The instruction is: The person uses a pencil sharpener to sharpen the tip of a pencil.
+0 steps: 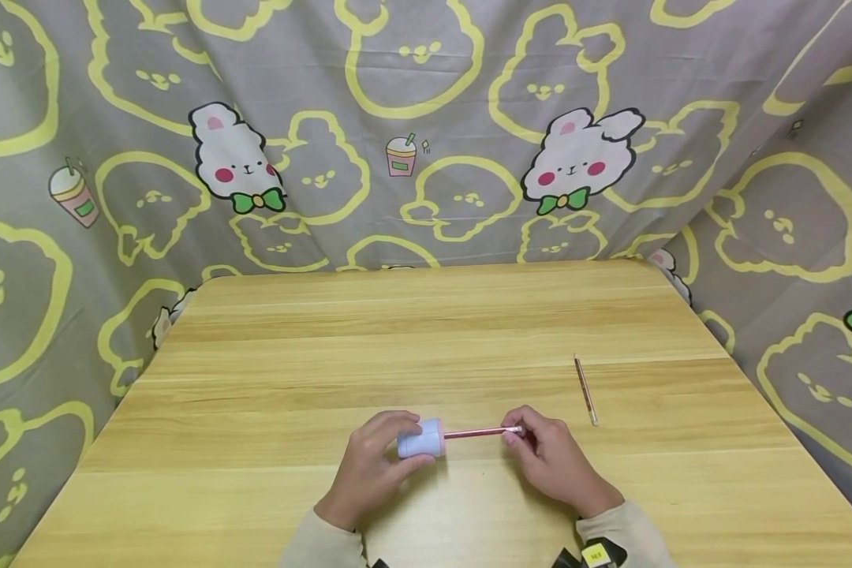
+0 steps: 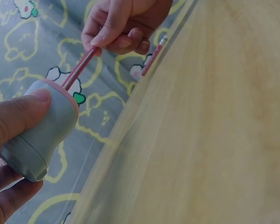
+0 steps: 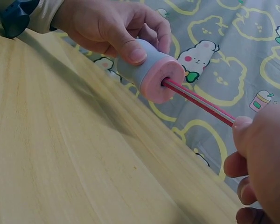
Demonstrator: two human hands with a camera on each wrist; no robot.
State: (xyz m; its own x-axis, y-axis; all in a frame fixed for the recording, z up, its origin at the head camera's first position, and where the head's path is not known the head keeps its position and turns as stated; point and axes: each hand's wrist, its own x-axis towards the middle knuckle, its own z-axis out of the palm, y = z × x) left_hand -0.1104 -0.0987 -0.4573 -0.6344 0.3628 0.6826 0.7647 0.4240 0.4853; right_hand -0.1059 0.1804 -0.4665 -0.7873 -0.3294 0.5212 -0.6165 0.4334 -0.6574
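My left hand [image 1: 372,457] grips a light blue pencil sharpener [image 1: 419,440] with a pink end, thumb on one side and fingers on the other. Into the hole of the pink face [image 3: 161,80] goes a red striped pencil [image 1: 472,433], its inserted tip hidden inside. At the pencil's other end, my right hand [image 1: 550,457] pinches it between thumb and fingers. Both wrist views show sharpener and pencil held up above the table, in line with each other.
A second red pencil [image 1: 585,390] lies on the wooden table [image 1: 291,355], beyond and right of my right hand. Behind the table and along its sides hangs a grey curtain [image 1: 312,102] with yellow cartoon outlines.
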